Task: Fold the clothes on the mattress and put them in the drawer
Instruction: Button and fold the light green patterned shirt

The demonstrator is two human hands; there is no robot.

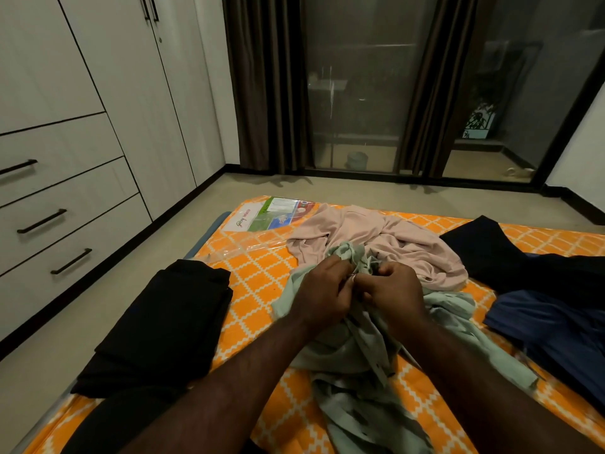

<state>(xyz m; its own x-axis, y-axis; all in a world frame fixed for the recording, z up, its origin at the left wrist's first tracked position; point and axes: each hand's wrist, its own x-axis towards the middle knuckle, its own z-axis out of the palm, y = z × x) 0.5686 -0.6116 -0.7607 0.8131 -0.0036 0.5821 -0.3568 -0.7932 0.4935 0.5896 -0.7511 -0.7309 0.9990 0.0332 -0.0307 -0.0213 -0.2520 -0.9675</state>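
Far end: glass sliding door (357,77), dark outside, flanked by a dark brown left curtain (268,83) and right curtain (435,86), both down to the beige floor (327,188). Behind the glass, low between the curtains: pale bucket (357,160). Left side: tall white wardrobe doors (131,93) with black handles, black skirting (98,273) along the base.

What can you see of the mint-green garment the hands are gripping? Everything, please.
The mint-green garment is thin, soft-looking cloth, crumpled and unfolded, with small dark dots, possibly buttons, along one strip. It lies on the orange-and-white mattress, running from the middle to the frame's near edge. The left hand and right hand pinch its bunched far end, which rests against the pink garment. What kind of garment it is cannot be told for sure.
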